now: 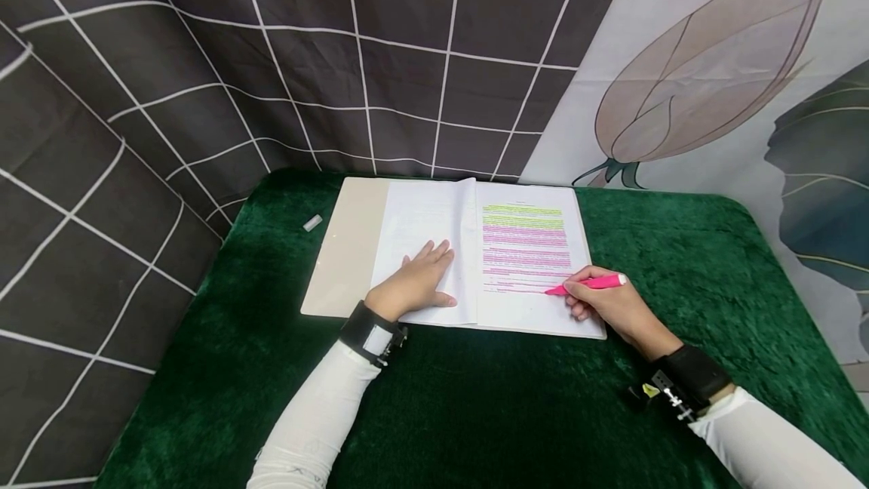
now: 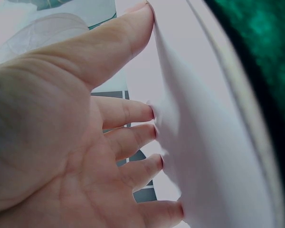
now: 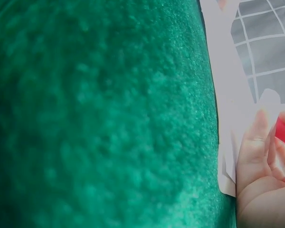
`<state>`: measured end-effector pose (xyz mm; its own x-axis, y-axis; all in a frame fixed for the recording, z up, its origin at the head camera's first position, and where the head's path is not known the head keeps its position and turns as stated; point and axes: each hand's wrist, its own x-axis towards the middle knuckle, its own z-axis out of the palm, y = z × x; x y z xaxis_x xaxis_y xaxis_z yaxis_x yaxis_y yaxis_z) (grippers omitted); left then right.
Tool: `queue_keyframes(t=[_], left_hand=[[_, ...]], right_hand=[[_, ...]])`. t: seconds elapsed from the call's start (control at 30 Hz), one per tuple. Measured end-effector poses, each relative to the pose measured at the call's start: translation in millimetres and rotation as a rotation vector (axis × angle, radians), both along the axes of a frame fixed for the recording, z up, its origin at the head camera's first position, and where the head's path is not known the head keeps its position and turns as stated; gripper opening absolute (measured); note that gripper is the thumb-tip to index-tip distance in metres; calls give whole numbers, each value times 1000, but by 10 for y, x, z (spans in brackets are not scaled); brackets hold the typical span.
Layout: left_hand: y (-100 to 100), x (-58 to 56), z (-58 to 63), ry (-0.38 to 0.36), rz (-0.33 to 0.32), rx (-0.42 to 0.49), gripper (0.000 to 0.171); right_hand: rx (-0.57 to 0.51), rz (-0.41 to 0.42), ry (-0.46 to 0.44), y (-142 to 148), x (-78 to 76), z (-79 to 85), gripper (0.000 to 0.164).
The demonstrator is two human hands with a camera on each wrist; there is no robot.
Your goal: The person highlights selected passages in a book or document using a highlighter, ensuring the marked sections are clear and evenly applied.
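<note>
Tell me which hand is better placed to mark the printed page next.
Likely the right hand: it grips the pink highlighter, angled with its writing end low on the printed page. The left hand holds no pen and lies spread on the opposite page.

Study corner, prob. home — plush green tablecloth (image 1: 475, 413), dark gridded drape (image 1: 400, 74) & flower-print hanging (image 1: 706, 74) behind.
</note>
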<state>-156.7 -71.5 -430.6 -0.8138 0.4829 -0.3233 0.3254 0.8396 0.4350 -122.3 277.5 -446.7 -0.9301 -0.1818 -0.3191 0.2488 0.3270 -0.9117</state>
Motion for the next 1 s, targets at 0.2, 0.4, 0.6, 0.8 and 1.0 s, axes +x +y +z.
queue_keyframes(t=[0.2,0.4,0.6,0.8,1.0], left_hand=[[-5,-2,-11,3,1,-5,89],[-11,-1,-20,7,1,2,88],[-6,0,-14,1,5,0,88],[3,1,-23,-2,9,2,89],[5,0,-28,6,8,-1,88]], right_hand=[[15,-1,-5,23,-1,19,39],[18,-7,-15,61,0,14,37],[47,-6,-14,100,0,19,43],[51,-14,-20,138,14,22,41],[49,-17,-29,166,17,26,41]])
